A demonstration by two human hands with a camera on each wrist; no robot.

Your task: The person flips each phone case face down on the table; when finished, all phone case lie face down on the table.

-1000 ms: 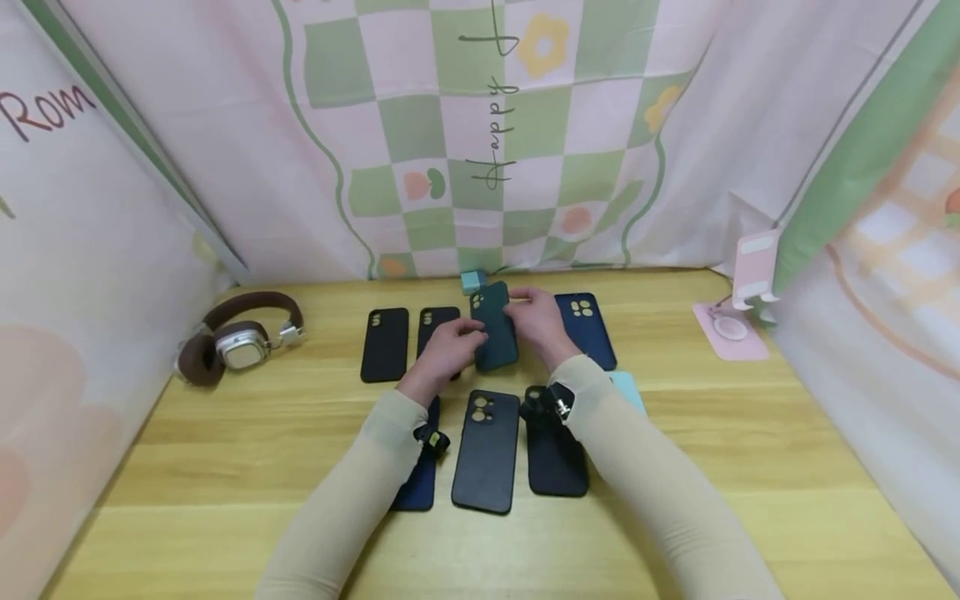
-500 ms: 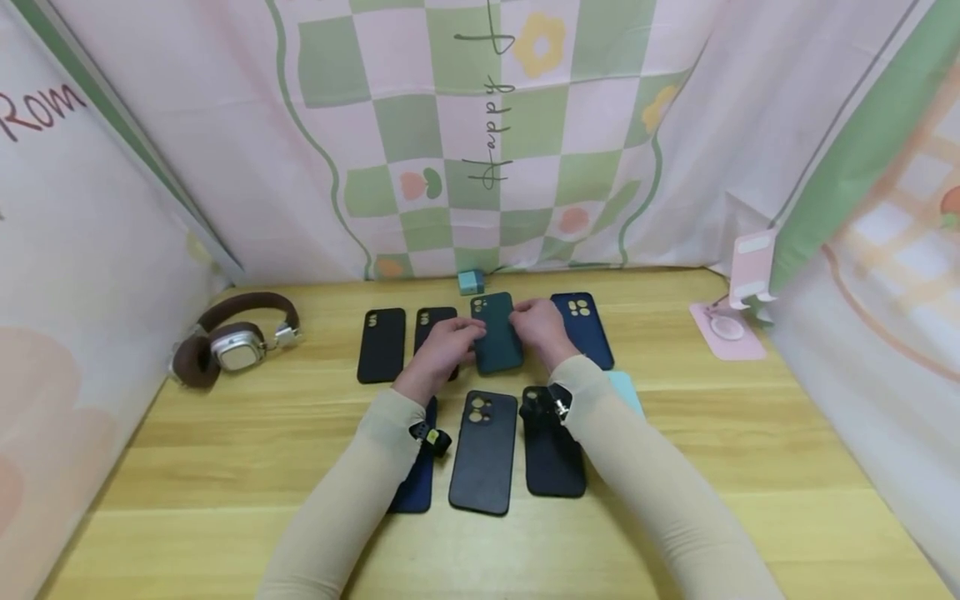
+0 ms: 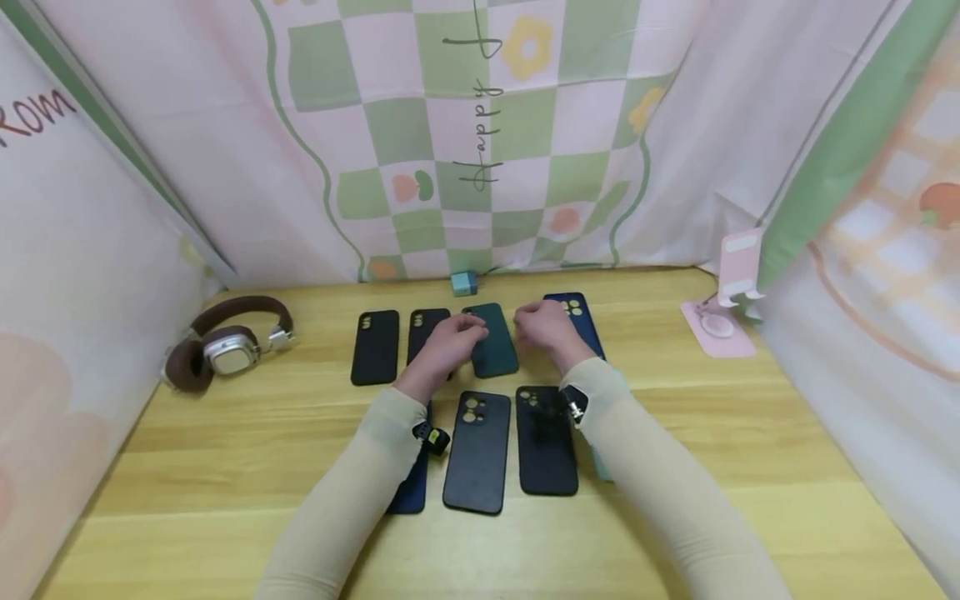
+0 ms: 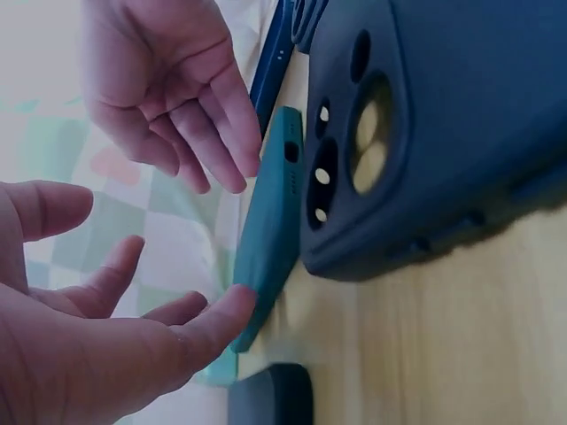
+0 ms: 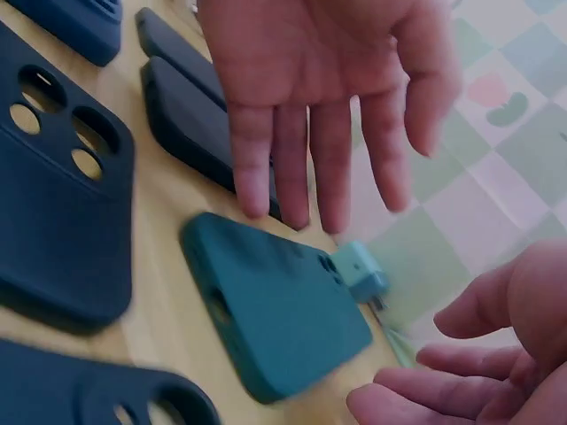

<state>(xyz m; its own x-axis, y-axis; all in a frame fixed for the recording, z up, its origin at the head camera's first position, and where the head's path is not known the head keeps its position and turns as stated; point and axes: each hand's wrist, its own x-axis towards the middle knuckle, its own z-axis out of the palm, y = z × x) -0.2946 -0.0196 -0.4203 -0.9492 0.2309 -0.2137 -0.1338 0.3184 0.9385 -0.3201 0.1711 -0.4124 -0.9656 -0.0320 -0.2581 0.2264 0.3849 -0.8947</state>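
A dark green phone case (image 3: 493, 343) lies flat in the back row of cases, its camera cutouts at the far left corner. My left hand (image 3: 447, 343) hovers over its left edge, fingers extended and loose; whether a fingertip touches it I cannot tell. Just off the right edge is my right hand (image 3: 547, 329), relaxed and holding nothing. In the right wrist view the green case (image 5: 279, 305) lies below the left hand's straight fingers (image 5: 332, 168). The right hand (image 4: 173, 84) shows loosely spread fingers in the left wrist view.
Black cases (image 3: 375, 348) lie left of the green one, a blue case (image 3: 588, 329) right. In front are more cases, including a black one (image 3: 477, 454). A light blue cube (image 3: 464, 284), headphones (image 3: 232, 350) and a pink phone stand (image 3: 738, 267) stand around.
The green case, tilted up between both hands a second ago, has come down flat onto the table. The right hand has let go of it and moved slightly right; the left hand's fingers have loosened.
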